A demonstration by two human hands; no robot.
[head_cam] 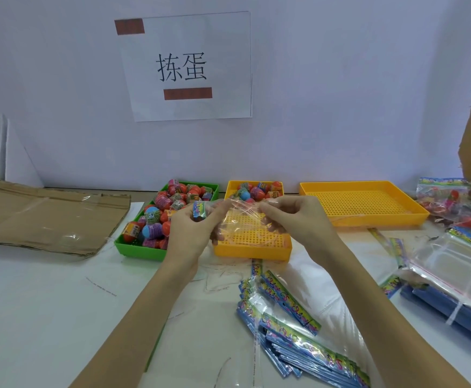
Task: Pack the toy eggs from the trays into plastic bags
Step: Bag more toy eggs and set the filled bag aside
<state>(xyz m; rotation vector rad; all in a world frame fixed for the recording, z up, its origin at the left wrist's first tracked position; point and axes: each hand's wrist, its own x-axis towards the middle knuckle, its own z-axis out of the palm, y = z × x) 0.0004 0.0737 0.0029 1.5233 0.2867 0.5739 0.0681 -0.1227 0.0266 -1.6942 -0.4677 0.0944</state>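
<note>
You're holding a thin, glossy, clear plastic bag (239, 217) at centre frame. The perforated trays, green (133, 245) and yellow (252, 249), look like smooth plastic. At left lies matt, creased cardboard (41, 217).

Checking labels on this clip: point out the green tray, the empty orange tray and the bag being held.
green tray (137, 249), head view, front wall.
empty orange tray (379, 221), head view, front wall.
plastic bag (239, 217), head view, clear film between the hands.

Clear plastic bag (239, 217) held over yellow tray (253, 245).
</note>
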